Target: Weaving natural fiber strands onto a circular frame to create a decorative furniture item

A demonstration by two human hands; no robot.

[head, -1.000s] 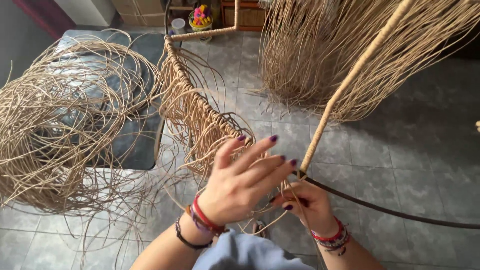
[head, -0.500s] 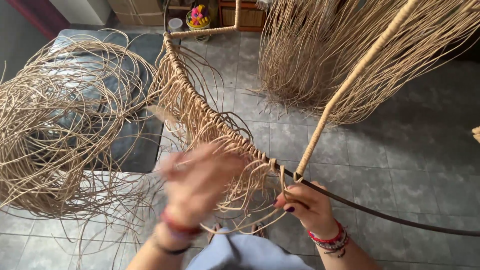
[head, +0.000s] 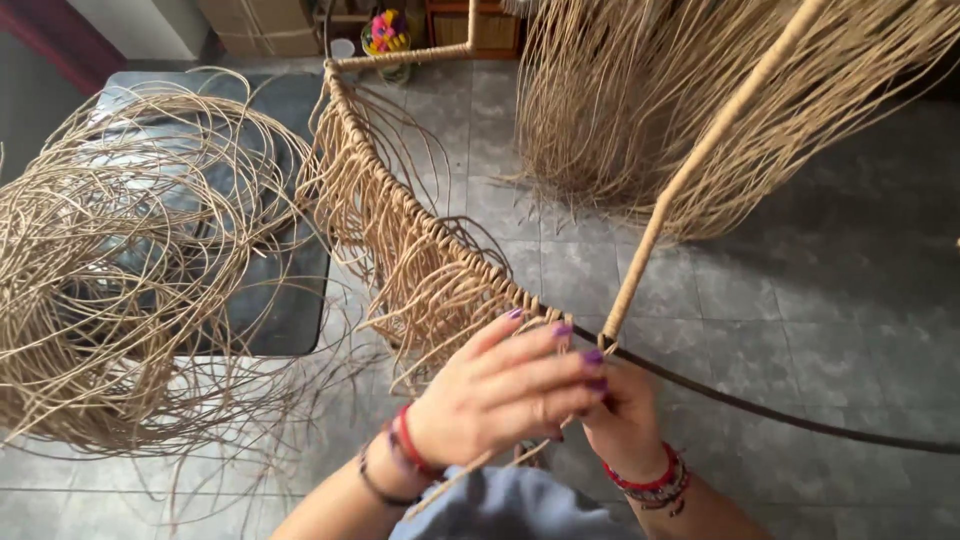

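Our left hand has swung back from its blurred sweep and now closes over the right hand; both pinch a cane strand at the frame's woven edge, wrapping continues.

Both hands have purple-painted nails: the left hand wears red and dark wrist bands, the right hand red beaded bracelets.
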